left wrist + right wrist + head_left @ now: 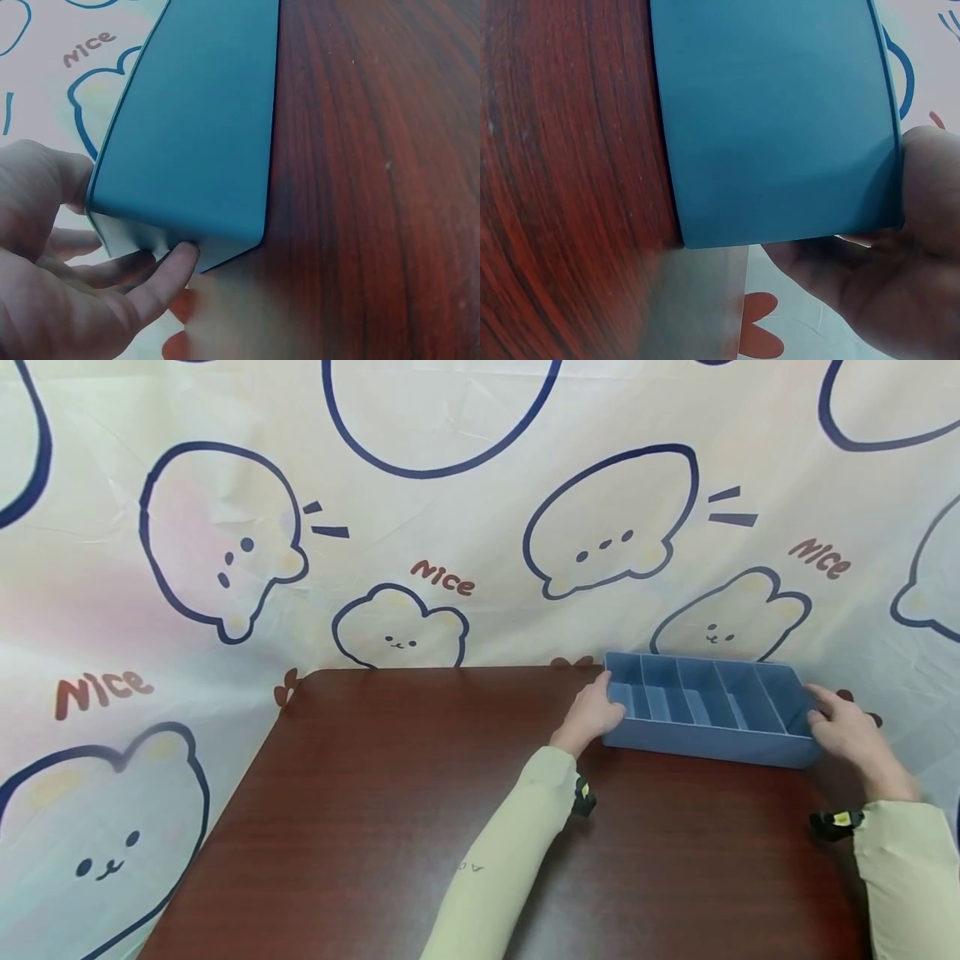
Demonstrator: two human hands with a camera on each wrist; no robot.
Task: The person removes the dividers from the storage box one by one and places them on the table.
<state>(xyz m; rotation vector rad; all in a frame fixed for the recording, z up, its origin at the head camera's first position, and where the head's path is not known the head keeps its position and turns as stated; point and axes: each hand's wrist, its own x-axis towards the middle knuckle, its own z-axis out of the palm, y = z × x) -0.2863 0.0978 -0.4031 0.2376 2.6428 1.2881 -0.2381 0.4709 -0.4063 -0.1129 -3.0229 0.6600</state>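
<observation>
A blue storage box [705, 742] with several compartments lies at the back right of the table, its open top upward. My left hand [590, 714] grips its left end. In the left wrist view, the thumb is at the rim and the other fingers [169, 279] press on the short end wall. At the opposite end, my right hand [851, 727] holds the box. The right wrist view shows the thumb side at the rim, with fingers partly hidden behind the end wall [780, 127]. No contents show in the compartments.
The dark brown wooden table [390, 802] extends to the left and front of the box. Behind it hangs a pale cloth [495, 518] with cartoon outlines and "Nice" lettering. The table's right edge runs near the right hand.
</observation>
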